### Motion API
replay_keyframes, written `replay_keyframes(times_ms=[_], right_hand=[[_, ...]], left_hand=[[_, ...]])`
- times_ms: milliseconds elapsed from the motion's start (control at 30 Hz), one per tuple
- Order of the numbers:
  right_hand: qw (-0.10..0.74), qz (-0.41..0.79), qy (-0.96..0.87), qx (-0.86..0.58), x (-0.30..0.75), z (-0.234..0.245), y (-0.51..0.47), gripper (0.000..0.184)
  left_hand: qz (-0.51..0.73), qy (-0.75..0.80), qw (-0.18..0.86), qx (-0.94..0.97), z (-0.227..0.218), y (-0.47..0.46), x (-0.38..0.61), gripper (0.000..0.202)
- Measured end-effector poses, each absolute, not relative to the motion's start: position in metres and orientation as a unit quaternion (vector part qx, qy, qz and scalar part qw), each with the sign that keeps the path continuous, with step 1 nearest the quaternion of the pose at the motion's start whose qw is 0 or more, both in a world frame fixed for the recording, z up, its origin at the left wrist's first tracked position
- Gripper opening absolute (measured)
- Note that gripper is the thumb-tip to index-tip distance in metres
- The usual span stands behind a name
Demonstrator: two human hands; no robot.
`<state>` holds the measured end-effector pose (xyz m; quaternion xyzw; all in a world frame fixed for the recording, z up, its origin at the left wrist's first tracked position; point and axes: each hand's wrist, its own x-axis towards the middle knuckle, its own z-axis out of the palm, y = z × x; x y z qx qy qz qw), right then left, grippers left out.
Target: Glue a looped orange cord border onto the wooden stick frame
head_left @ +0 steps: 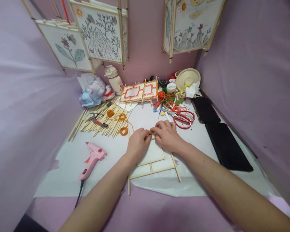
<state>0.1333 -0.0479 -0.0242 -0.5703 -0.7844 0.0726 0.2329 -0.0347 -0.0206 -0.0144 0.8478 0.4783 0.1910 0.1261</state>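
Note:
My left hand (139,144) and my right hand (167,137) meet at the far side of a small frame of thin wooden sticks (152,172). Fingertips of both hands are pinched together, nearly touching. An orange cord (130,122) runs from its loose coils to behind my left hand. What lies between the fingers is small and mostly covered; it appears to be this cord, against the far bar. The frame lies flat on the white sheet, with an inner rectangle of sticks joined to the outer one by a short crosspiece. My hands hide its far part.
Left are a pink glue gun (93,160), pliers (96,120) and many loose sticks (106,129). Red-handled scissors (185,120), red cord (169,102) and black tablets (228,146) lie right. Behind stand a cord-trimmed frame (139,91) and a bottle (114,80); painted lanterns (100,35) hang above.

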Motion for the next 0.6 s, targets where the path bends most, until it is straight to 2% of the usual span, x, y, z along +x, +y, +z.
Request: replay_keyframes(times_ms=[600], right_hand=[[0.224, 0.088, -0.783, -0.573, 0.1333, -0.0237, -0.0468, 0.028]], left_hand=[[0.143, 0.457, 0.116, 0.87, -0.0085, -0.0202, -0.0348, 0.02]])
